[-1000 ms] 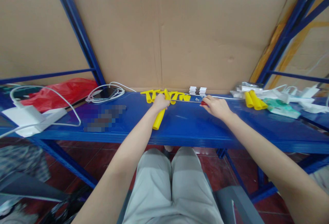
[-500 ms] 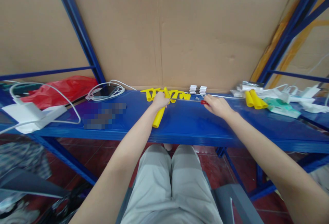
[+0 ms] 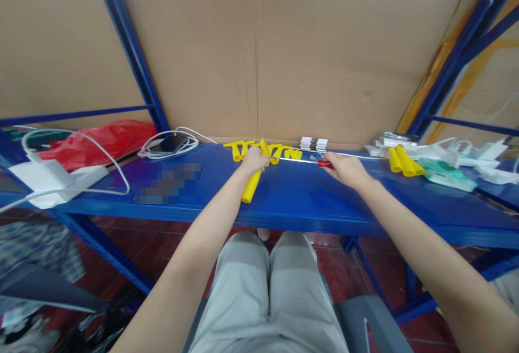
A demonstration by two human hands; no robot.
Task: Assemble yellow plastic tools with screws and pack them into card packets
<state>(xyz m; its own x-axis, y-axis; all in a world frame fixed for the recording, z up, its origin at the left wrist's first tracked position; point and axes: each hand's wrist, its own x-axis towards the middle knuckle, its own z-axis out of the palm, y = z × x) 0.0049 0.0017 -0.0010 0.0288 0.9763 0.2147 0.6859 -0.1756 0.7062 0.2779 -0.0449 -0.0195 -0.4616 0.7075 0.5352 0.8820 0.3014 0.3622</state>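
My left hand is closed around a yellow tube, whose lower end points toward the table's front edge. In my right hand is a screwdriver with a red handle and a long thin metal shaft. The shaft lies level and its tip reaches the tube beside my left fingers; whether it sits in a screw there I cannot make out. Behind my left hand are several yellow T-shaped pieces. Small metal bits, perhaps screws, rest near the shaft.
White stacked pieces stand by the cardboard wall. On the right are yellow tubes and a green-white packet. At left lie a coiled white cable, a red bag and a white power strip.
My right hand has shifted very slightly, and more of the red handle shows. The left hand keeps its hold on the yellow tube. The whole view has moved a little.
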